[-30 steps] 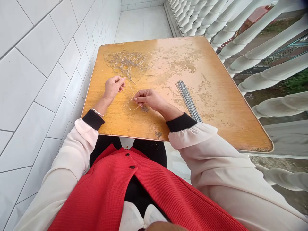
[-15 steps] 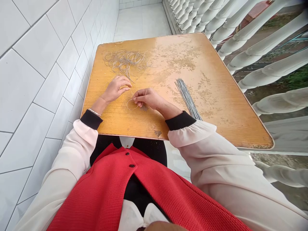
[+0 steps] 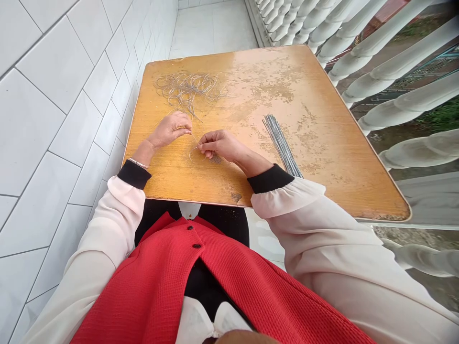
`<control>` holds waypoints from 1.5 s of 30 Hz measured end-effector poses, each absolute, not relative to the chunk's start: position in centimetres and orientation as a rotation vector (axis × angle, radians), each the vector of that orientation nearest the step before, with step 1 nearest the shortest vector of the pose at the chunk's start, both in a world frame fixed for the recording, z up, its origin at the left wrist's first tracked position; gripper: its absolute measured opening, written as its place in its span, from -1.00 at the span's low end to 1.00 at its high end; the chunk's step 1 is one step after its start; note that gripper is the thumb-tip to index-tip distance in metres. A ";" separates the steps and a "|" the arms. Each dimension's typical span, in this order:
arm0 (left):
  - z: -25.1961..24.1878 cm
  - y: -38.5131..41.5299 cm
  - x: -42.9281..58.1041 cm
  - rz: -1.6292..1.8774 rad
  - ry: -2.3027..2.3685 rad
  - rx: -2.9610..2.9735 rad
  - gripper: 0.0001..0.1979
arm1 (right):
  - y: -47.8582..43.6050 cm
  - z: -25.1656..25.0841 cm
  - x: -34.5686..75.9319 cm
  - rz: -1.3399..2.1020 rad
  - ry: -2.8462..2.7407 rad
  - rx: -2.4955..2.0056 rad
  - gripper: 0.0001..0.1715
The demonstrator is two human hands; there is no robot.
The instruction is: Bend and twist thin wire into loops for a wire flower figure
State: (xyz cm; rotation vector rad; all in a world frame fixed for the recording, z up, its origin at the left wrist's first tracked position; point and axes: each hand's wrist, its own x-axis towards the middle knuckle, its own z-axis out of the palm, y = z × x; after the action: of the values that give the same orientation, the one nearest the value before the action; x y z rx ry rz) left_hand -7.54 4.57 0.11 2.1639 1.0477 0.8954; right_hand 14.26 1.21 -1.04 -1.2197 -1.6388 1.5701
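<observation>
A thin, pale strand (image 3: 194, 137) runs between my two hands above the near left part of the wooden table (image 3: 215, 184). My left hand (image 3: 174, 128) pinches its upper end between thumb and fingertips. Lower and to the right, my right hand (image 3: 219, 144) is closed on the same strand, which curls into a small loop below those fingertips. Whether the strand is thread or fine wire I cannot tell. Just beyond my left hand lies a loose tangle of similar strands (image 3: 193, 90).
A bundle of thin grey rods (image 3: 282, 145) lies to the right of my right hand, its near end by my sleeve. White tiles cover the wall (image 3: 68, 124) along the left. White balusters (image 3: 390, 83) line the right side past the table edge.
My left fingers have closed from a looser, parted pose into a pinch on the strand. The right hand has barely moved. The loop under it looks less round.
</observation>
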 end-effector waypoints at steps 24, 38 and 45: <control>-1.5 4.6 -7.7 1.205 1.294 1.839 -0.87 | 1.2 -0.9 14.7 1.670 -1.525 -1.202 -0.72; -1.2 5.4 -9.9 1.063 1.295 2.117 -0.86 | 1.5 -1.4 14.5 1.650 -1.515 -1.231 -0.73; -0.6 5.6 -10.8 0.917 1.316 2.118 -0.85 | 1.6 -1.2 14.5 1.611 -1.557 -1.279 -0.71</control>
State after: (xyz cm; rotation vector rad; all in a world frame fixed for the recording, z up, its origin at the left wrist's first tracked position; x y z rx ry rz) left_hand -10.79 5.64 -0.63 2.1175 1.3162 0.9171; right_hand 14.54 1.62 -1.22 -1.2789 -1.5573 1.6114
